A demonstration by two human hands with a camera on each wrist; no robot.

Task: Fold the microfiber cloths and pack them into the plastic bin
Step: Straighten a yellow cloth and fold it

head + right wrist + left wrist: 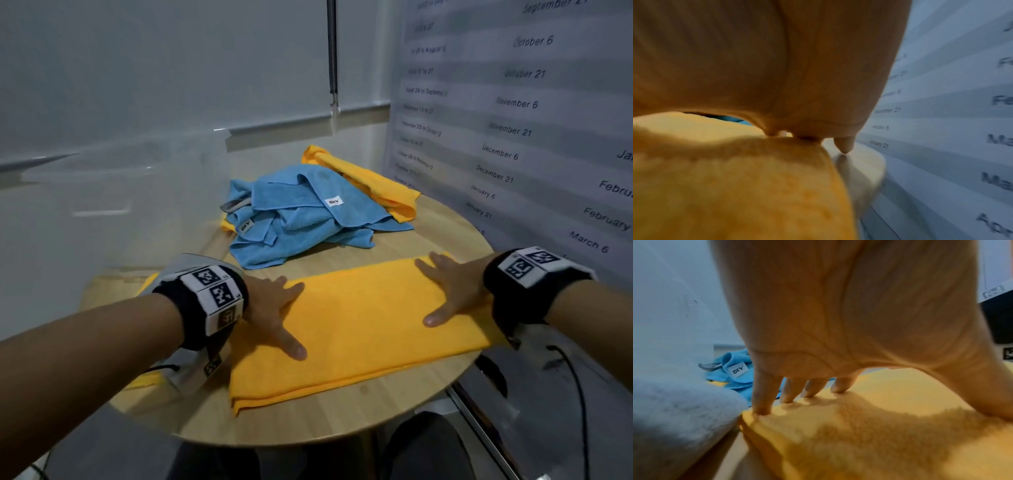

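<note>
A yellow microfiber cloth [356, 329], folded into a long strip, lies across the near part of the round wooden table [394, 407]. My left hand [274, 308] presses flat on its left end with fingers spread. My right hand [452, 287] presses flat on its right end. In the left wrist view the fingertips [762, 408] rest on the yellow cloth [869, 434]. The right wrist view shows the palm down on the yellow cloth [735, 186]. Behind lies a heap of blue cloths [301, 212] over another yellow cloth [370, 181]. A pale blurred bin-like shape [85, 195] is at the left.
A grey cloth [191, 267] lies under my left wrist, also seen as the grey cloth [674, 410]. A printed date board [513, 130] stands close on the right. A wall with a blind cord [332, 61] is behind the table. Cables [575, 383] hang at the right edge.
</note>
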